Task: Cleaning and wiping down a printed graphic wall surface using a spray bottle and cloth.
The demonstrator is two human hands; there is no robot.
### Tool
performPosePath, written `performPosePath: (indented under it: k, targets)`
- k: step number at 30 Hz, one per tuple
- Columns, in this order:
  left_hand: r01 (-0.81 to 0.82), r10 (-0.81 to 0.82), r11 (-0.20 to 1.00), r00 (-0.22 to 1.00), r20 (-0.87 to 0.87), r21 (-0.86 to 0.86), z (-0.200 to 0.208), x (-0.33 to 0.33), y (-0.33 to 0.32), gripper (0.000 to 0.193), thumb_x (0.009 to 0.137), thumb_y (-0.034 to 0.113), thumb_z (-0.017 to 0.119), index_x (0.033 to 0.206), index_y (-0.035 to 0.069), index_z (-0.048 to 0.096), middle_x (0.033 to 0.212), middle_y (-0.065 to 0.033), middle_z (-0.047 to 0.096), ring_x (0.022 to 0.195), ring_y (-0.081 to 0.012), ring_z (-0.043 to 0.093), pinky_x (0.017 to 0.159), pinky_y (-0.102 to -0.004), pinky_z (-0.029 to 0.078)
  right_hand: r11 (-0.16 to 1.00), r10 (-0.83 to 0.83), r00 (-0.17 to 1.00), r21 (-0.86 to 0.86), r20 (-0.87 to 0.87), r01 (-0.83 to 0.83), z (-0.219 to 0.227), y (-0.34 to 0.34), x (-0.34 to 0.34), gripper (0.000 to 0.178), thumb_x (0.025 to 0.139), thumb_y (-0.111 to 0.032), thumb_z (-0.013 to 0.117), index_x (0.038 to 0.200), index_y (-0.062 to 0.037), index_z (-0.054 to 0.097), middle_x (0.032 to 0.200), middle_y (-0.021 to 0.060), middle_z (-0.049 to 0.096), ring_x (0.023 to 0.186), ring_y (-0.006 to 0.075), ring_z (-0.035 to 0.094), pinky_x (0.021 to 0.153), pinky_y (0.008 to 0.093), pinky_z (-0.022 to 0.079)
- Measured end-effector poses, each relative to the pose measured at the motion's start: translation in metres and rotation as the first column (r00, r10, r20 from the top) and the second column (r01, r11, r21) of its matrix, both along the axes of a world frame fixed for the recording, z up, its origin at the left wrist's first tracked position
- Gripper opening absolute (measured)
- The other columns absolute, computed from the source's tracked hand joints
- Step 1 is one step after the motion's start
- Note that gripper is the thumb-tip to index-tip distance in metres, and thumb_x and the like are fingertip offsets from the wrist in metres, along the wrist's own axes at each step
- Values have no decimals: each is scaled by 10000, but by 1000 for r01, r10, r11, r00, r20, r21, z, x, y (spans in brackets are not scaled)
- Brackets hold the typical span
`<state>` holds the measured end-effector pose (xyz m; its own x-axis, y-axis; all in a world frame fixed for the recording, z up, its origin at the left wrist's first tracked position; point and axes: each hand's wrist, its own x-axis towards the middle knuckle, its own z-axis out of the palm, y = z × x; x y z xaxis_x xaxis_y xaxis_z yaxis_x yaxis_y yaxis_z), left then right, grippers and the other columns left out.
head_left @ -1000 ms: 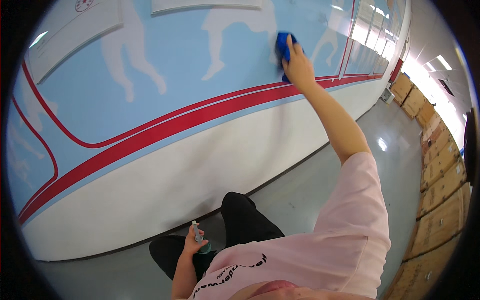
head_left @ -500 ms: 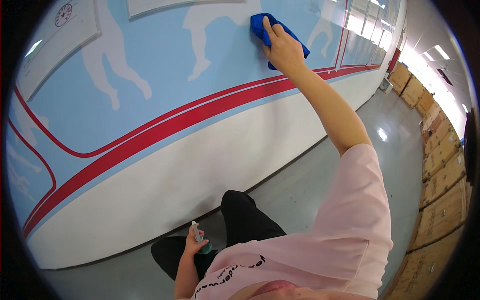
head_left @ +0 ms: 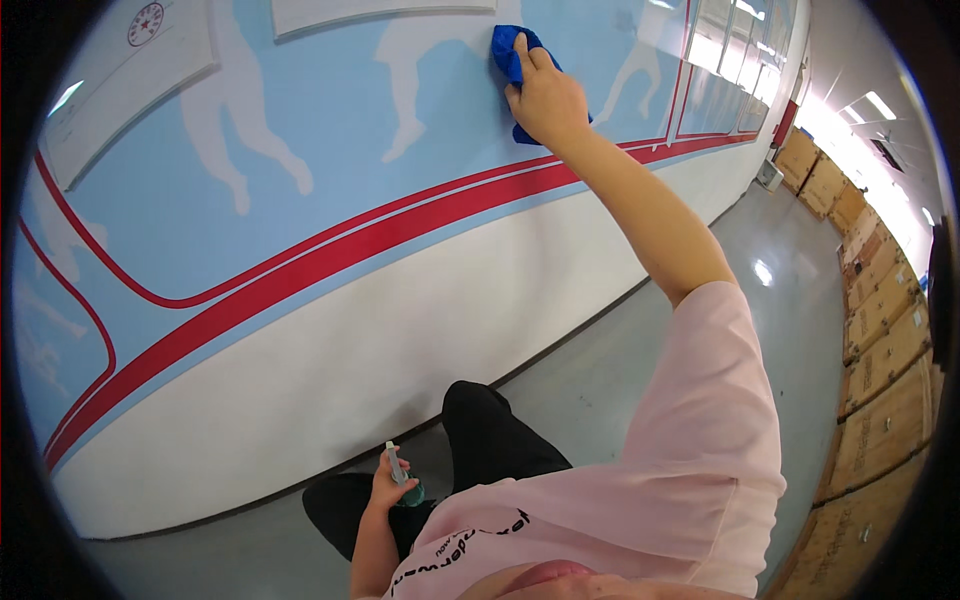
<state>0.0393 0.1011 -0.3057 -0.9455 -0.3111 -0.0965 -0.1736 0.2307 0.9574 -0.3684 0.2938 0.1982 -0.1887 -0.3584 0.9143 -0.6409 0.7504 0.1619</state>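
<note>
My right hand (head_left: 550,103) is stretched up against the light-blue wall panel (head_left: 330,95), pressing a blue cloth (head_left: 508,58) to it with the fingers bent over the fabric. Part of the cloth shows below the palm, and the rest is hidden under the hand. Low down, beside my left thigh, my left hand (head_left: 384,487) is wrapped round a spray bottle (head_left: 413,494) with a pale trigger head and a greenish body. The nozzle points up toward the wall.
A red stripe (head_left: 330,246) runs along the panel above a white lower wall (head_left: 370,340). Framed boards (head_left: 130,85) hang at upper left. Grey floor (head_left: 600,380) lies between the wall and a row of wooden crates (head_left: 880,430) on the right.
My right hand and the blue cloth have slid slightly left along the panel. The view has shifted a little; my left hand stays in place with the spray bottle.
</note>
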Motion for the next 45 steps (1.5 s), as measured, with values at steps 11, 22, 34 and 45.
performPosePath:
  k: [11,22,34,45]
  targets:
    - [-29,29,999,1000,-11,15,-2,-1,0,852,578,50,793,1304,136,356,910,-40,554,866,-167,576,783,-316,487,975,16,996,-221,-83,-34,76,-10,-13,567,757,-139,574,1296,-43,423,1026,178,520,863,346,584,719,409,488]
    - [-5,5,1000,1000,12,8,-3,0,-2,874,554,82,803,1301,148,353,909,-51,569,865,-183,589,786,-334,493,980,163,982,-101,-100,-173,43,-12,-13,647,754,-181,612,1357,-170,378,1043,129,512,875,326,585,732,393,496]
    - [-107,105,994,994,43,37,-22,2,2,879,549,26,812,1292,145,358,903,-59,572,863,-178,582,749,-326,494,825,94,996,-560,2,-77,181,15,-74,369,835,-204,516,1093,60,514,1100,256,533,1006,410,549,877,444,447]
    - [-62,61,996,998,19,63,-25,-2,-1,883,542,22,816,1289,149,363,883,-47,567,840,-165,576,730,-313,494,855,-59,991,-506,118,112,21,69,-128,606,807,-236,535,1376,-177,335,1099,204,483,969,381,549,804,440,468]
